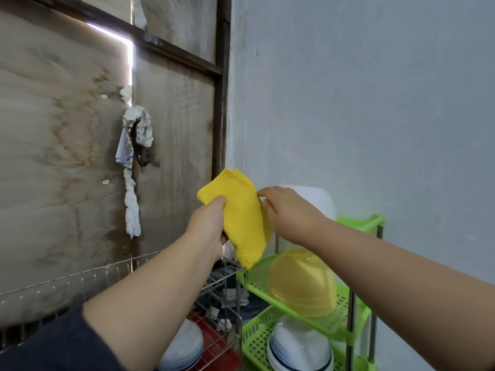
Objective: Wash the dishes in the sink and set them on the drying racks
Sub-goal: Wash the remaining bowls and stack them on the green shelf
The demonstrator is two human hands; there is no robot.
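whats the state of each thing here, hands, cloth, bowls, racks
left hand: grips the yellow cloth
right hand: pinches the cloth's edge
yellow cloth: folded, held up in the air
yellow bowl: upside down on the green rack
green rack: holding bowls on two tiers
white bowls: stacked upside down, lower tier

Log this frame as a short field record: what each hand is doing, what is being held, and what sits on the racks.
left hand: left hand grips the yellow cloth from its left side
right hand: right hand pinches the cloth's right edge
cloth position: held up in the air above the racks
green rack: green plastic rack holds an upturned yellow bowl; stacked white bowls on the tier below
wire rack: metal wire rack to the left, white dishes in its lower part
sink: not in view
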